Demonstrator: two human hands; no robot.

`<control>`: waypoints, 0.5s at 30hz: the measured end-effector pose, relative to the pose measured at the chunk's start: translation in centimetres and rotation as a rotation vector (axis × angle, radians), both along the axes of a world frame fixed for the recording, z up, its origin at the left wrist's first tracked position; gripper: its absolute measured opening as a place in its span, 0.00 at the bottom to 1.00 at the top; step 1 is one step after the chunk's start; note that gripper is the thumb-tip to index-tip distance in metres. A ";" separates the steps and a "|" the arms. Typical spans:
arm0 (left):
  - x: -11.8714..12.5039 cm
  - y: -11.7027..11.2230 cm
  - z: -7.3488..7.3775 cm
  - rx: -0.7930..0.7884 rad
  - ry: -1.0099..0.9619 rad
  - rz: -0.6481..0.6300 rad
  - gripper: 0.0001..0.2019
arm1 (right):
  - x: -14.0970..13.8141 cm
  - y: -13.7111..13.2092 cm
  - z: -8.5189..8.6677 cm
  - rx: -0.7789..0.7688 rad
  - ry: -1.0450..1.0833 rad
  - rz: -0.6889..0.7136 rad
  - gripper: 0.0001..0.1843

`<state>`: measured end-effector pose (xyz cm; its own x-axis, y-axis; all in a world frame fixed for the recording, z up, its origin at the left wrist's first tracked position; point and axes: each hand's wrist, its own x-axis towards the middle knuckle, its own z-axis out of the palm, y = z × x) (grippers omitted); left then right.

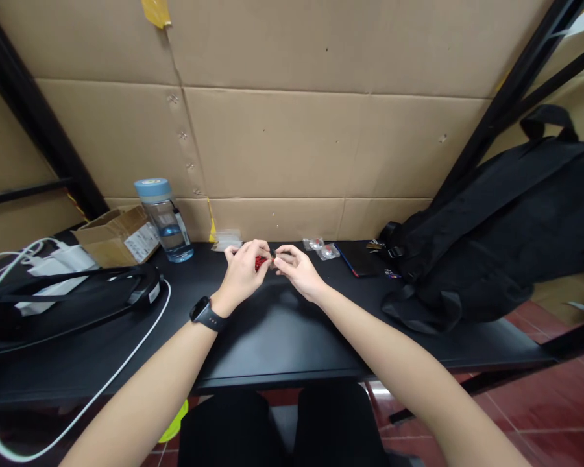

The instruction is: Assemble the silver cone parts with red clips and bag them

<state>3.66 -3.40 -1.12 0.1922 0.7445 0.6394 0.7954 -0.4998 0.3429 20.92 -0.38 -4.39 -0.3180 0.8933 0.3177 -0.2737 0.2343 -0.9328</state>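
My left hand (244,267) is closed around a small red thing (259,262), perhaps a bundle of thin wire or beads; its kind cannot be made out. My right hand (302,274) meets it from the right, thumb and fingers pinched at a small dark piece (273,253) between the two hands. Fingers cover most of both pieces. Both hands are held over the middle of the black table (292,344), towards its back edge. A dark watch (207,314) is on the left wrist.
Behind the hands lie small clear packets (328,251) and a clear plastic piece (228,240). Left stand a water bottle (168,224), an open cardboard box (119,240), white adapters with a cable (61,267) and a black case (141,285). Right are a dark flat object (357,261) and a black backpack (496,227).
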 end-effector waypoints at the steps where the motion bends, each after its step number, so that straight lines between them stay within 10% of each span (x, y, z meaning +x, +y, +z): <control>1: 0.0 0.0 0.0 0.003 0.008 0.003 0.09 | 0.0 0.0 0.0 -0.014 0.005 0.015 0.26; 15: 0.4 0.0 -0.1 -0.027 -0.167 0.034 0.14 | 0.7 0.7 0.3 0.150 -0.240 -0.082 0.16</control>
<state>4.02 -3.36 -1.22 0.0593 0.7662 0.6398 0.7427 -0.4622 0.4846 21.58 0.31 -4.13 -0.3290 0.8680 0.3720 -0.0236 0.3862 -0.9221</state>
